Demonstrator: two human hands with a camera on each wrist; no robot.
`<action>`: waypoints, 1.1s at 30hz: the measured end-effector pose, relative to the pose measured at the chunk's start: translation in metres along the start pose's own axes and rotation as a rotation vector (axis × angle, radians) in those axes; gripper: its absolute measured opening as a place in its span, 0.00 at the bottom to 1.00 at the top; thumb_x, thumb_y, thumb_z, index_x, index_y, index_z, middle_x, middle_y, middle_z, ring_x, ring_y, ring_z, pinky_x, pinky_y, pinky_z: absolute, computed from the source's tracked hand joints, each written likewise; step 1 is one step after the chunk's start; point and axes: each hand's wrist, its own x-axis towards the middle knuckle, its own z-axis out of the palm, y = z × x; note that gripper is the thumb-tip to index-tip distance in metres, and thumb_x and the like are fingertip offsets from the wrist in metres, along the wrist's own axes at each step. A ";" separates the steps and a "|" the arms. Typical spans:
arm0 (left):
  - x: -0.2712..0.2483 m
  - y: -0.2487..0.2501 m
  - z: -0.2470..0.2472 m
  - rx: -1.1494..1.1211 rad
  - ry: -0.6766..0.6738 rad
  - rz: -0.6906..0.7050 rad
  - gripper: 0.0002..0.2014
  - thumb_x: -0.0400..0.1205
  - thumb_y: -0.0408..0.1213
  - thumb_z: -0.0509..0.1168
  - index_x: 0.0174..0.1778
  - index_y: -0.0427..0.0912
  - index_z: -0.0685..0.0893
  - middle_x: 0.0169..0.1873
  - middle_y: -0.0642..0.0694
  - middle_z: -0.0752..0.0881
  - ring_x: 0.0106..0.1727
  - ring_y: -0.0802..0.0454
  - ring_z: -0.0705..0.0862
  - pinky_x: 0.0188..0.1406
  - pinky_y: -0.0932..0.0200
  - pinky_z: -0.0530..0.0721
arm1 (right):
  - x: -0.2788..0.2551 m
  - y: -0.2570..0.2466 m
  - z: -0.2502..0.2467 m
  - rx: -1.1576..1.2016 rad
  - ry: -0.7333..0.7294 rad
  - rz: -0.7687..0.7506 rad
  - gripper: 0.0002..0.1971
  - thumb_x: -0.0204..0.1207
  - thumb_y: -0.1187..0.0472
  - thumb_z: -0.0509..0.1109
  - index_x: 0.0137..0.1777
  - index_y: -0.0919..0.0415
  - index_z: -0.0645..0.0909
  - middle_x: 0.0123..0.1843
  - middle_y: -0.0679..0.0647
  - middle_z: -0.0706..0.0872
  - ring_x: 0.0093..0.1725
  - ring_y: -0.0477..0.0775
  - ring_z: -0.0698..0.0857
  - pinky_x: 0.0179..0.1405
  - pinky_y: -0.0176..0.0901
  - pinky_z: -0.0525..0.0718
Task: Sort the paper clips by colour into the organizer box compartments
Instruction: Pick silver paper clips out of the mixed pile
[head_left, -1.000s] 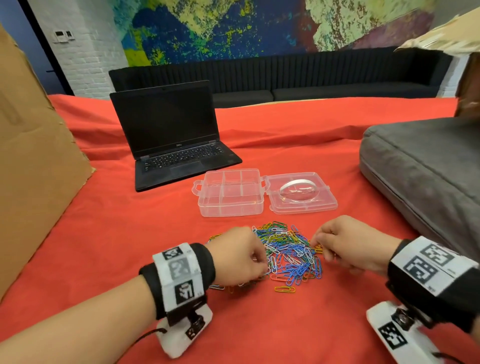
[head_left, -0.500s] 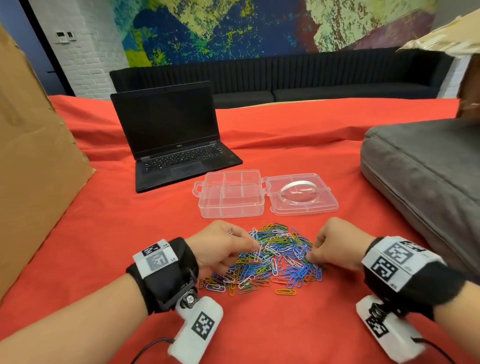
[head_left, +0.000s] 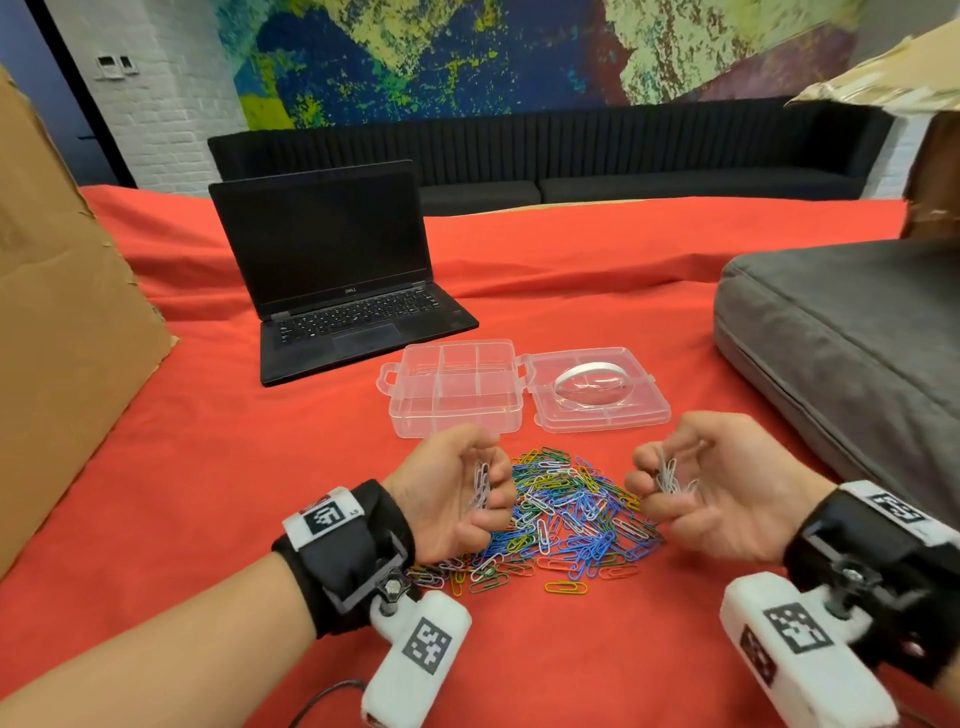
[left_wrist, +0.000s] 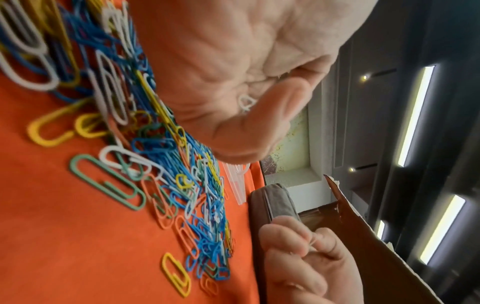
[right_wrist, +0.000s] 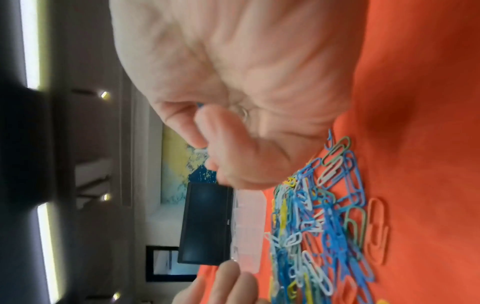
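Hands, left and right, each clutching white clips above pile, bare cloth nearside.

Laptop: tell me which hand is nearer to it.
Left. The left hand sits in front of the laptop, slightly to its right, holding white clips. The right hand is farther right, past the pile of clips.

Both forearms are bare, with no sleeves. Each wrist wears a wide black strap crossed by a white band printed with black square code markers. Under each strap a dark bolt fixes a white camera housing, itself marked with a black-and-white code. A thin dark cable trails from the left housing.
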 end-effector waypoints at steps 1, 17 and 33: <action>0.002 0.000 0.003 0.134 0.050 0.011 0.17 0.83 0.44 0.54 0.28 0.45 0.66 0.23 0.49 0.63 0.19 0.56 0.58 0.12 0.74 0.54 | -0.001 0.000 0.001 -0.043 0.034 -0.010 0.06 0.59 0.63 0.68 0.31 0.63 0.73 0.28 0.56 0.71 0.17 0.47 0.63 0.10 0.26 0.58; 0.023 -0.004 0.024 1.601 0.282 0.192 0.07 0.75 0.39 0.70 0.35 0.39 0.88 0.34 0.43 0.88 0.35 0.49 0.83 0.40 0.54 0.86 | 0.029 0.019 -0.001 -1.833 0.534 -0.280 0.08 0.69 0.54 0.72 0.31 0.52 0.81 0.34 0.48 0.83 0.45 0.53 0.86 0.41 0.38 0.80; 0.014 -0.001 0.010 0.839 0.285 0.115 0.04 0.74 0.35 0.72 0.35 0.46 0.84 0.19 0.49 0.68 0.16 0.55 0.62 0.18 0.71 0.59 | 0.009 0.008 0.003 -0.082 0.064 -0.006 0.09 0.68 0.60 0.57 0.29 0.61 0.72 0.29 0.56 0.71 0.16 0.48 0.63 0.13 0.26 0.58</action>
